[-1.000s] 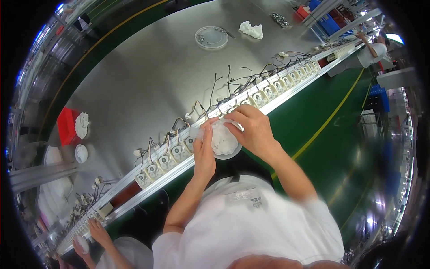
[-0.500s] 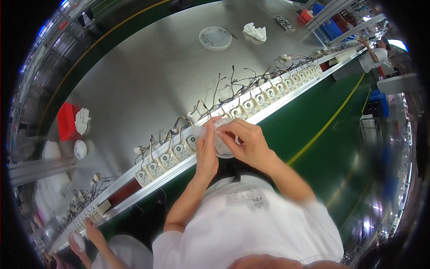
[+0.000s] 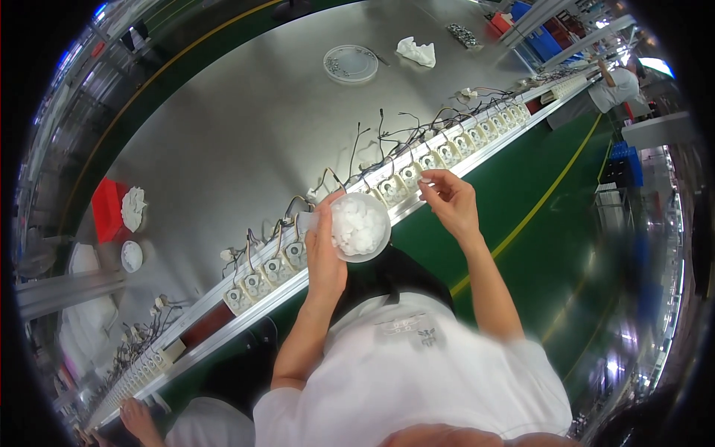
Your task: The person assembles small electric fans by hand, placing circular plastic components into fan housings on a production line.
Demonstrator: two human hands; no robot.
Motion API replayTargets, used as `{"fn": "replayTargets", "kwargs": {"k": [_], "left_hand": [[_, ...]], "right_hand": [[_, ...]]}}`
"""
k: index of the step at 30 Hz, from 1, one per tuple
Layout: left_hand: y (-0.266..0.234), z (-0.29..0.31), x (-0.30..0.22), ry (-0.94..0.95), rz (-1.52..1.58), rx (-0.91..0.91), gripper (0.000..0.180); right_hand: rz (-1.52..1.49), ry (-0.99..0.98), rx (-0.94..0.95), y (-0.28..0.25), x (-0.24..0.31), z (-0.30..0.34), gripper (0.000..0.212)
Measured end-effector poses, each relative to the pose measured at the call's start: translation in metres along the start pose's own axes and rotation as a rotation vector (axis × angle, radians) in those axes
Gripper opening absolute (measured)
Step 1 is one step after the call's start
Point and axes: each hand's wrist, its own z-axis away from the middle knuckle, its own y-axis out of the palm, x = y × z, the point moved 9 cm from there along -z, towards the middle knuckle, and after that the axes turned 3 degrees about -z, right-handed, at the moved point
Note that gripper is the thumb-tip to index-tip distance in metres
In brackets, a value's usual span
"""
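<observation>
My left hand grips the side of a translucent round bowl above the front edge of the bench. Small white pieces are heaped inside it. To the right, my right hand has thumb and forefinger pinched on a small white piece, its exact shape too small to make out. Those fingertips are just in front of a row of cream square housings, which sit in a metal rail. Dark and light wires rise from the housings, several with plugs at their ends.
A shallow round dish with small parts and a crumpled white cloth lie farther back on the metal bench. At left stand a red bin and a small white bowl. A co-worker's hand shows lower left; another person stands far right.
My right hand has left the bowl and moved right, to the housings, with a small white piece. The bowl has shifted slightly left, its contents now uncovered.
</observation>
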Motion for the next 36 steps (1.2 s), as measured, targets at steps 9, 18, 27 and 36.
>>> {"fn": "replayTargets", "kwargs": {"k": [9, 18, 27, 36], "left_hand": [[-0.004, 0.005, -0.023, 0.021, -0.029, -0.047, 0.038], [-0.028, 0.004, -0.036, 0.087, -0.002, -0.105, 0.040], [-0.033, 0.010, -0.038, 0.113, -0.004, -0.123, 0.041], [-0.026, 0.015, -0.028, 0.066, 0.009, -0.114, 0.040]], "right_hand": [[0.403, -0.369, -0.091, 0.009, 0.008, -0.011, 0.013], [0.430, -0.456, -0.056, 0.015, 0.008, -0.013, 0.013], [0.556, -0.787, -0.101, 0.023, 0.030, 0.011, 0.009], [0.670, -0.445, 0.097, 0.029, 0.013, -0.038, 0.007]]}}
